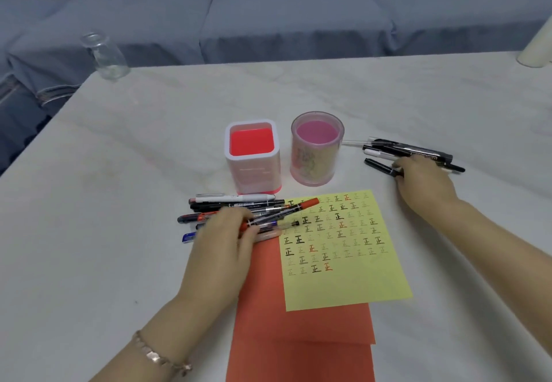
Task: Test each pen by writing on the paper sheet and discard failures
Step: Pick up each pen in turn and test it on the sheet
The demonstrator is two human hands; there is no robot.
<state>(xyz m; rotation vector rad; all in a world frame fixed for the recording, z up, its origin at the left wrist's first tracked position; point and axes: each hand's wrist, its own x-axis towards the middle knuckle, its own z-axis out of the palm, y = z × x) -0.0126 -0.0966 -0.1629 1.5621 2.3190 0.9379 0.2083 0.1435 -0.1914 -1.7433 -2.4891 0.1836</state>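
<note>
Yellow paper sheet [358,280] lies between the hands; left hand [224,238] pinches a red pen [298,207]; right hand [424,184] rests on black pens [418,151], grip unclear.

Two holders stand mid-table, square [252,154] and round [317,148], with a narrow gap between. Pen pile [236,204] lies just before the square one, left hand [227,241] on it, gripping a red pen [307,203] that juts over the yellow sheet [346,280]. More pens [418,151] lie right of the round holder, right hand [424,184] over their near edge. Open lane between the hands, over the sheet. Table [119,202] open at left; bottle [104,56] on far-left corner.
</note>
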